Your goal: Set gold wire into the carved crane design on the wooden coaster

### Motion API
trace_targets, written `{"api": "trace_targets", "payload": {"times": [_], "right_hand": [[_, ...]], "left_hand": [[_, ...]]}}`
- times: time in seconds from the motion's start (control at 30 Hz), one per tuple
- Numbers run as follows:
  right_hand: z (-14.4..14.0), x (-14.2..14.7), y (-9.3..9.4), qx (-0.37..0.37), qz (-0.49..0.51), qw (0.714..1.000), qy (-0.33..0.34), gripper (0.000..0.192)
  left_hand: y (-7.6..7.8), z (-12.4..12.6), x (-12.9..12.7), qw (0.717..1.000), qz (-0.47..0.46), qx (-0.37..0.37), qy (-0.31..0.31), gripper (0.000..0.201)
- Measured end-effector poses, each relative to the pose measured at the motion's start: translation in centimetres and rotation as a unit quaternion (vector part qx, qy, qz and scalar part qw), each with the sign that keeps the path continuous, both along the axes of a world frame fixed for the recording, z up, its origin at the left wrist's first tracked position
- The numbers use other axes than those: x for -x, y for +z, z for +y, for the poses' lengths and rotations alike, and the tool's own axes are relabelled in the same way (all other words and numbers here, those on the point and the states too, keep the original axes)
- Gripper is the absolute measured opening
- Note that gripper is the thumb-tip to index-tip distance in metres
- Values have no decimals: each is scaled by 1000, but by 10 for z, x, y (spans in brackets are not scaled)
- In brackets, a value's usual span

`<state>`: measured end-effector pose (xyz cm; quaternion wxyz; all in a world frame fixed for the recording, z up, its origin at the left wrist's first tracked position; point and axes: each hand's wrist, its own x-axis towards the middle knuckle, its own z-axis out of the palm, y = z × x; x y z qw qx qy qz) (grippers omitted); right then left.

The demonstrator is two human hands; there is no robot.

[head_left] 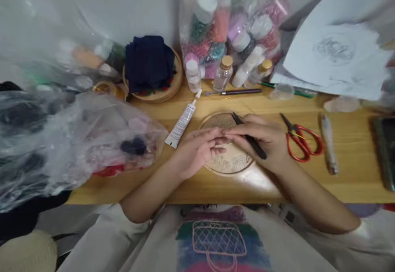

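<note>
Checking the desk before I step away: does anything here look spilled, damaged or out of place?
Nothing looks spilled or broken. The glue tube lies on its side beside the embroidery hoop, and the red scissors lie open near the right hand.

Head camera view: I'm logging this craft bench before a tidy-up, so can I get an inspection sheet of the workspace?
Surface: wooden table, lit, crowded along the back.
Job's things: round embroidery hoop with patterned fabric under both hands; black pen-like tool in the right hand.
Clutter: glue tube, red scissors, bead bottles in a clear bag, dark blue cloth on stacked hoops, plastic bags at left, paper sheets at right.
Grippers: left hand rests its fingers on the hoop; right hand grips the tool.
Cables: nothing seen.
Surroundings: pale wall behind; the person's printed shirt below.
</note>
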<state>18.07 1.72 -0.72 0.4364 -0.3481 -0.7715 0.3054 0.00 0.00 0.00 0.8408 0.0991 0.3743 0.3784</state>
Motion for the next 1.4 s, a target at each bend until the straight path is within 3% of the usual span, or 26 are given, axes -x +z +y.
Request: {"api": "trace_targets", "payload": {"times": [0.27, 0.4, 0.53, 0.63, 0.7, 0.8, 0.87, 0.97, 1.13, 1.4], "right_hand": [[-2, -2, 6, 20, -5, 999, 36, 10], [1, -4, 6, -57, -41, 997, 11, 22], [4, -4, 7, -107, -57, 993, -7, 30], [6, -6, 7, -42, -22, 999, -16, 19], [8, -7, 5, 19, 17, 997, -71, 13], [12, -8, 1, 107, 66, 981, -147, 29], [14, -9, -2, 142, 86, 975, -150, 35], [14, -9, -3, 148, 108, 974, -132, 41], [11, -9, 0, 143, 111, 978, -108, 43], [7, -8, 2, 151, 122, 975, -110, 43]], "left_hand": [[-8, 0, 3, 995, 53, -63, -51, 24], [-5, -1, 5, 994, 37, -44, -89, 23], [-5, -3, 4, 996, 24, -34, -82, 24], [-5, 0, 5, 997, 36, -48, -56, 30], [-2, 5, 8, 997, 48, -58, -29, 32], [6, 11, 18, 996, 56, -69, 27, 34], [13, 11, 26, 995, 44, -73, 59, 33], [17, 1, 41, 994, 19, -67, 86, 32], [11, -23, 57, 993, 48, -23, 109, 37], [11, -34, 45, 994, 61, -26, 89, 27]]}}
